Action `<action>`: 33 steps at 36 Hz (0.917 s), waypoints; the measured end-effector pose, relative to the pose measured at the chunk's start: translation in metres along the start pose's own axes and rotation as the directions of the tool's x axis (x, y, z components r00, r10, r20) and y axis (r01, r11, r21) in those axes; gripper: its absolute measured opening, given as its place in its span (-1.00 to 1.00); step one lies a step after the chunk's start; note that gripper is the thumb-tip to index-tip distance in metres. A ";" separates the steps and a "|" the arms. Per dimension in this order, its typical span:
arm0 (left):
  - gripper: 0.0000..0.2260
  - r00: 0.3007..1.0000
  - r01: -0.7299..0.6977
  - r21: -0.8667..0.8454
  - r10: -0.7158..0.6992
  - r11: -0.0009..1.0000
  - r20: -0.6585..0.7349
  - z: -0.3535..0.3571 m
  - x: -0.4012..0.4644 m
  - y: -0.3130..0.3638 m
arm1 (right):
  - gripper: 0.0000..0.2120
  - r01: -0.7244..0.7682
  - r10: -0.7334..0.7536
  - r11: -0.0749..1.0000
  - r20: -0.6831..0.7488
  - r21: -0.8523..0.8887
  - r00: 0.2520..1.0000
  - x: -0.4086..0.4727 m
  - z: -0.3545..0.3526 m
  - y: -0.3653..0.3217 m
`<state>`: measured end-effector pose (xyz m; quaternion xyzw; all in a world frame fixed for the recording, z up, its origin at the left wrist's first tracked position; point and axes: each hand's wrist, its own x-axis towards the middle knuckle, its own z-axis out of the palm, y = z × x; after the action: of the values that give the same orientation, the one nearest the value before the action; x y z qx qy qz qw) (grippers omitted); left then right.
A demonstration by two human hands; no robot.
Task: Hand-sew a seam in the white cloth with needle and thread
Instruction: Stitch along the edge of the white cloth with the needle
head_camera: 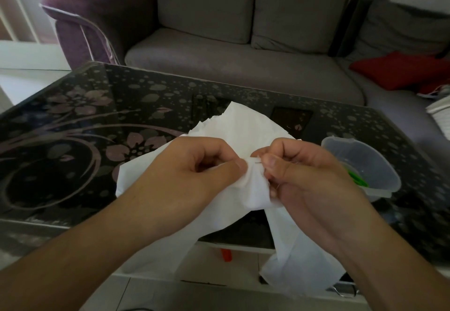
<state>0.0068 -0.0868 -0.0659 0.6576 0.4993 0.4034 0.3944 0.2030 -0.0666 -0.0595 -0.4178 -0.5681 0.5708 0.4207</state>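
Observation:
The white cloth [246,130] is bunched up over the near edge of the table, and its lower folds hang off toward me. My left hand [194,176] pinches a fold of the cloth between thumb and curled fingers. My right hand [299,172] pinches a thin needle [258,163] whose short bare tip pokes into that fold, right next to my left thumb. A fine thread trails down past my right fingers, barely visible. Both hands meet at the same spot of fabric.
A dark glass table [97,140] with a flower pattern lies under the cloth. At my right stands a clear plastic container [365,164] with something green inside. A grey sofa [231,62] with a red cushion [399,69] is behind the table. A small orange object [226,255] lies below the table.

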 end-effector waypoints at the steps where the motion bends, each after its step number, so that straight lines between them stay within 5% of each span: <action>1: -0.83 1.000 -0.003 0.002 0.003 1.000 -0.002 0.000 0.000 0.000 | -0.86 -0.004 0.003 1.000 0.018 0.020 1.000 0.000 0.000 0.000; 33: -0.81 0.999 0.053 -0.176 -0.050 0.983 0.019 0.011 -0.003 -0.004 | -0.80 -0.004 -0.002 0.990 0.045 0.140 0.999 -0.001 0.008 0.009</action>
<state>0.0149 -0.0903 -0.0736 0.6096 0.4757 0.4311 0.4650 0.1957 -0.0696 -0.0679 -0.3745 -0.5357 0.6188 0.4357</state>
